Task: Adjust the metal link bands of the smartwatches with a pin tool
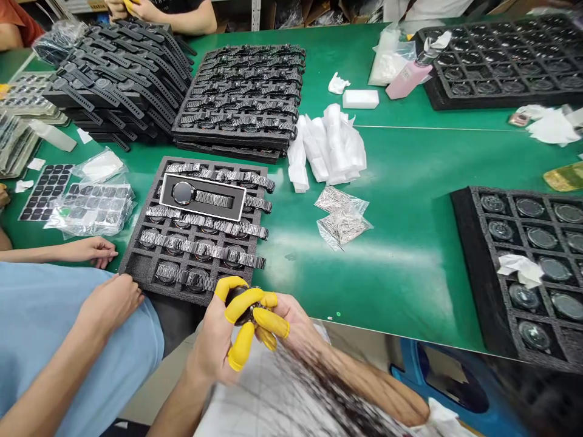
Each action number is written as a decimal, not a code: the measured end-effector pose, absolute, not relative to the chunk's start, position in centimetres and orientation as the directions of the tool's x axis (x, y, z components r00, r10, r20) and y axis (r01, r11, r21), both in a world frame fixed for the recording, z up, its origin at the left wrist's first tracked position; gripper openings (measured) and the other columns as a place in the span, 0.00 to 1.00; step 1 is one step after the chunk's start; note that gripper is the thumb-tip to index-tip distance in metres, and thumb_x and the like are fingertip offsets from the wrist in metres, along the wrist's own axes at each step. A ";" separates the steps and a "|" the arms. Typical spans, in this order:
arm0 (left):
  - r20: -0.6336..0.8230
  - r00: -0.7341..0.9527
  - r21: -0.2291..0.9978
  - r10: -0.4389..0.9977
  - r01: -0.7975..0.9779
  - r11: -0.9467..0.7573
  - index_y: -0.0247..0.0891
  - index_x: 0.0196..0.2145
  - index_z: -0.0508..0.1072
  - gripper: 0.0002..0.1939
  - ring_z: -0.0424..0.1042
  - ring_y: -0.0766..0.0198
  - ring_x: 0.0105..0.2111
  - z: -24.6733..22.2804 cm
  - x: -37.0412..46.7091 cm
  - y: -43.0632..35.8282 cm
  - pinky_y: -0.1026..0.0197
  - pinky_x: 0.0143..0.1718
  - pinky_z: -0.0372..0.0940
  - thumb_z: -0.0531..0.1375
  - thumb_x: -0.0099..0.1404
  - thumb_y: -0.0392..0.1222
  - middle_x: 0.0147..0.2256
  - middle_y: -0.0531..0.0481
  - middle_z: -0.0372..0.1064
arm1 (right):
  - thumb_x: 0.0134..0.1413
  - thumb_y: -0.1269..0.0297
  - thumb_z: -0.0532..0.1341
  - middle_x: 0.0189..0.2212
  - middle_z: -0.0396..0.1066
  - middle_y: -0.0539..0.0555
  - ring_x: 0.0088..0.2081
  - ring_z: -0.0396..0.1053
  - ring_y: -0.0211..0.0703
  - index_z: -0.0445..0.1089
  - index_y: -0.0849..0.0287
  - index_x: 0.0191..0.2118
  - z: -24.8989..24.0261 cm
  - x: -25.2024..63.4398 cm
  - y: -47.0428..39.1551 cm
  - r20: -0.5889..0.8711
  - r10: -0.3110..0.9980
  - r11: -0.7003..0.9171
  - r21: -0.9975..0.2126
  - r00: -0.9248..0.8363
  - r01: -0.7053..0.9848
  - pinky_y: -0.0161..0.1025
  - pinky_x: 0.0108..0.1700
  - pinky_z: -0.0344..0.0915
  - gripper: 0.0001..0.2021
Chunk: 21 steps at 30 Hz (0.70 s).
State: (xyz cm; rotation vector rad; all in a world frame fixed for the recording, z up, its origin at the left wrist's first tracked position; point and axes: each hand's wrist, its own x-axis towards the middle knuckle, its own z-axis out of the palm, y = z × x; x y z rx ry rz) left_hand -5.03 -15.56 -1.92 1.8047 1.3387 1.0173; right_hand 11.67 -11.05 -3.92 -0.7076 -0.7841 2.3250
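Yellow finger cots cover several fingertips of both my hands. My left hand [217,341] is closed around a dark watch [246,315], just past the near edge of the green table. My right hand [288,317] pinches the same watch from the other side. Fingers hide most of it, so its strap cannot be made out clearly. Right beyond my hands lies a black foam tray [136,262] with rows of metal-strap watches [204,249]. On top of that tray rests an open box [233,217] holding one round watch [184,193] with a metal band.
Stacked watch trays [241,97] stand at the back left. White sleeves [334,145], bags of small metal pins [342,220] and a pink bottle [405,79] lie mid-table. A foam tray of watch heads [542,237] is at right. A co-worker in blue [82,340] sits at left.
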 end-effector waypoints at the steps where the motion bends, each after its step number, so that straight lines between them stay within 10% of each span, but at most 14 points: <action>1: 0.157 0.156 0.881 0.975 0.425 -0.210 0.46 0.66 0.69 0.24 0.71 0.50 0.49 -2.1 -5.1 -15.7 0.49 0.48 0.73 0.53 0.74 0.44 0.53 0.39 0.67 | 0.56 0.42 0.72 0.20 0.65 0.46 0.19 0.58 0.32 0.66 0.59 0.28 -3.9 11.6 -11.1 -0.292 0.655 -0.661 -0.669 -0.697 -0.341 0.33 0.25 0.55 0.26; 6: -0.072 0.047 0.968 0.996 0.245 0.059 0.43 0.56 0.78 0.25 0.75 0.48 0.48 -2.4 -6.0 -16.4 0.48 0.48 0.75 0.57 0.72 0.61 0.50 0.39 0.74 | 0.62 0.38 0.67 0.21 0.64 0.46 0.21 0.60 0.34 0.68 0.59 0.31 -4.1 12.1 -10.9 -0.211 0.631 -0.576 -0.772 -0.747 -0.268 0.34 0.26 0.61 0.26; 13: -0.087 -0.056 0.982 0.995 -0.171 0.076 0.45 0.55 0.72 0.21 0.81 0.53 0.39 -1.8 -7.8 -19.1 0.50 0.42 0.78 0.65 0.71 0.57 0.42 0.43 0.79 | 0.68 0.57 0.66 0.51 0.73 0.59 0.52 0.72 0.49 0.73 0.55 0.42 -2.8 14.5 -9.2 0.140 0.633 0.208 -0.978 -0.761 -0.007 0.45 0.53 0.73 0.07; 17: 0.043 -0.229 0.991 0.972 0.134 -0.012 0.47 0.57 0.70 0.16 0.79 0.53 0.52 -3.2 -9.1 -19.7 0.49 0.55 0.75 0.62 0.74 0.45 0.51 0.43 0.76 | 0.68 0.66 0.63 0.41 0.78 0.54 0.35 0.75 0.45 0.73 0.51 0.51 -3.0 14.0 -7.8 0.090 0.652 0.264 -0.958 -0.753 0.115 0.38 0.35 0.75 0.09; 21: -0.038 -0.162 0.885 0.986 0.452 0.109 0.44 0.62 0.71 0.23 0.77 0.55 0.51 -4.8 -10.7 -19.4 0.51 0.57 0.74 0.64 0.71 0.42 0.54 0.42 0.75 | 0.65 0.73 0.60 0.43 0.80 0.55 0.38 0.79 0.48 0.72 0.50 0.57 -3.1 11.7 -5.6 0.169 0.572 0.475 -0.866 -0.803 0.157 0.40 0.38 0.75 0.18</action>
